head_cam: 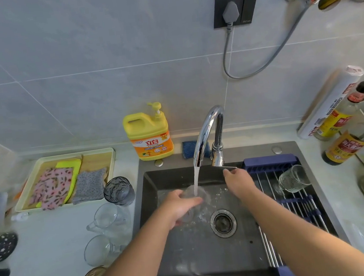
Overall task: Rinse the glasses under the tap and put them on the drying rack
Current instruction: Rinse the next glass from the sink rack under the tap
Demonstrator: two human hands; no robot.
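In the sink (190, 251), the left grip (179, 206) clasps a glass (205, 200) under the stream (196, 178). The right grip (239, 180) touches the tap lever (230, 167); closure unclear.

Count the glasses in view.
5: one glass held under the tap, one on the drying rack, a dark one and two clear ones on the left counter. Others may be hidden.

Under the running chrome tap (208, 132), clear glass (197, 196) in the stream, gripped by the left hand (180, 204). On the blue-ended steel drying rack (269, 163), ribbed glass (294, 179) on its side. On the table (53, 256): dark tinted glass (119, 191) upright, two clear handled glasses (105, 216) beside it.
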